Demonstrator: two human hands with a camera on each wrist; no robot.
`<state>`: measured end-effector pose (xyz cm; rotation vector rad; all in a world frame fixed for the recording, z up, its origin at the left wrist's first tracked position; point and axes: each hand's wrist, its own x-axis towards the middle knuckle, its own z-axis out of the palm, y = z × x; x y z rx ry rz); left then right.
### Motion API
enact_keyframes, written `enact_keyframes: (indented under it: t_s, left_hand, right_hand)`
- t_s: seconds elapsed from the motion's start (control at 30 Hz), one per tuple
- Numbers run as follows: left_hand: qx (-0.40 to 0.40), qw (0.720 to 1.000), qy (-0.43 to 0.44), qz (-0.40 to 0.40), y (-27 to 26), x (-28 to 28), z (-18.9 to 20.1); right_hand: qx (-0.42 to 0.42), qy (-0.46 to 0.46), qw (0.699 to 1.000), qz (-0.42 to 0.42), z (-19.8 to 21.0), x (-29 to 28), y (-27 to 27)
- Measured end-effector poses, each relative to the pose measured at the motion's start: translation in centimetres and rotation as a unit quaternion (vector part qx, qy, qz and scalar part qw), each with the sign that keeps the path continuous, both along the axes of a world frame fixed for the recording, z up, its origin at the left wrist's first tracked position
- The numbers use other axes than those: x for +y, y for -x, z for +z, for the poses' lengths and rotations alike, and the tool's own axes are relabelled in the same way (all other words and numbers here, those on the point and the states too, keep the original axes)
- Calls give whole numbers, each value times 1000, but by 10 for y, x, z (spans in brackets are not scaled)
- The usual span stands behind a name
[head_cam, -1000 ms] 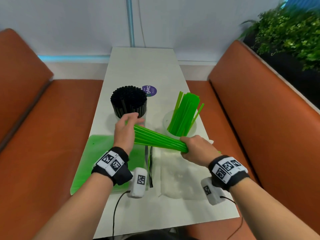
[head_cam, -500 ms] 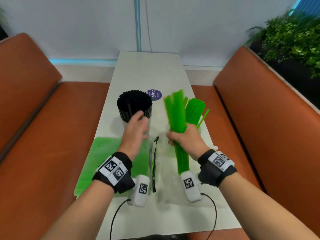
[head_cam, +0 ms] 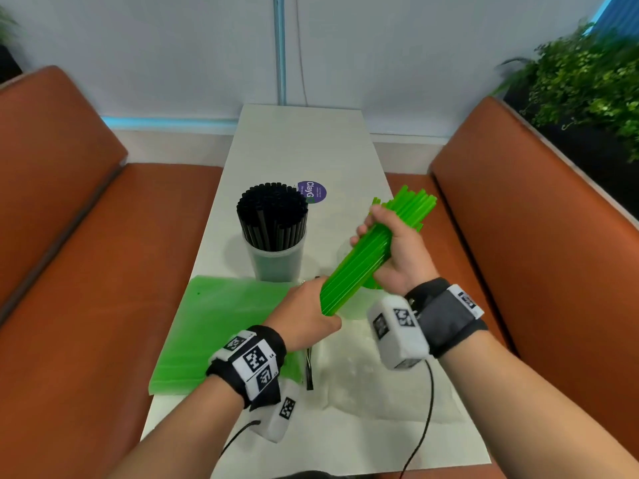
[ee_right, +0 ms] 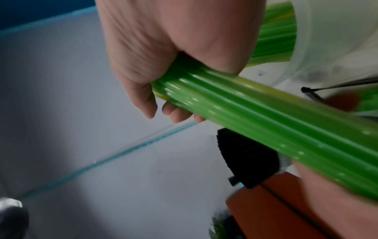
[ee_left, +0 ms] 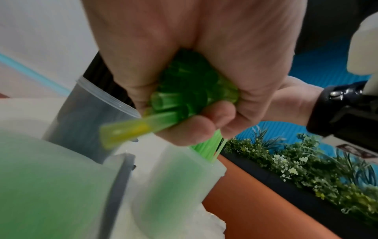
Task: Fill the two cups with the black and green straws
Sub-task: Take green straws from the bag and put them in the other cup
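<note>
The bundle of green straws (head_cam: 366, 257) hangs slanted in the air above the surface (head_cam: 301, 146), its far end up and to the right, its near end down toward the person. The right hand (head_cam: 397, 250) is wrapped around its middle, fingers curled under; the left hand (head_cam: 304, 316) is clenched around the near end, where the left wrist view shows the open tube ends bunched inside the fist. Just below sits a translucent cup (ee_left: 184, 174), hidden behind the hands in the head view, already holding some green straws. To its left the other cup (head_cam: 276, 257) is packed with black straws (head_cam: 273, 209). A green bag (head_cam: 221, 326) lies flat on the near left of the surface.

The straws are likely light, stiff lengthwise but easily crushed, and smooth enough to slide against each other, so one could slip out lengthwise. A firm, even hold around the middle seems best, with the other hand squaring the ends before they go in.
</note>
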<state>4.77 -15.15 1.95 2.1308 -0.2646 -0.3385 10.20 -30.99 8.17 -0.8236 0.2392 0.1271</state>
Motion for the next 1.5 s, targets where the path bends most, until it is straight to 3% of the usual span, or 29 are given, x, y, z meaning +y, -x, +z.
enact_keyframes:
  t_s: [0.07,0.13,0.2,0.3,0.37,0.5,0.63,0.87,0.97,1.07,1.3,1.5]
  left_hand:
    - [5,999,-4,-34,-1,9,2]
    - [8,998,45,-36,-3,19,6]
    - [13,989,139,55,-7,32,11]
    - [76,913,329,227,-13,47,18]
    - [128,864,415,257,-14,42,22]
    - [154,851,435,251,-9,22,23]
    - [154,843,447,256,-12,21,16]
    - [150,891,365,223,-13,-4,5]
    - [108,955,194,199,-20,-11,-5]
    - [82,984,49,148,-26,-21,-14]
    - [59,995,-80,30,-28,-43,-20]
    - [84,990,-109,16,-28,-45,-23]
  right_hand:
    - [25,-9,1000,-14,4,-8,-4]
    - [28,-15,999,-41,6,-12,-6]
    - [27,-44,995,-83,10,-16,-7]
    - [12,-105,984,-140,17,-26,-9]
    - [9,-118,983,-144,16,-18,-6]
    - [11,-101,989,-108,4,6,7]
    - [-14,-92,987,-131,5,-4,6]
    - [-75,4,986,-149,17,-19,-4]
    - [-123,69,970,-196,31,-48,-16]
    - [-147,153,951,-226,32,-67,-25]
    - [-116,323,910,-232,-5,-83,-33]
    - [-48,364,914,-172,-59,-82,-42]
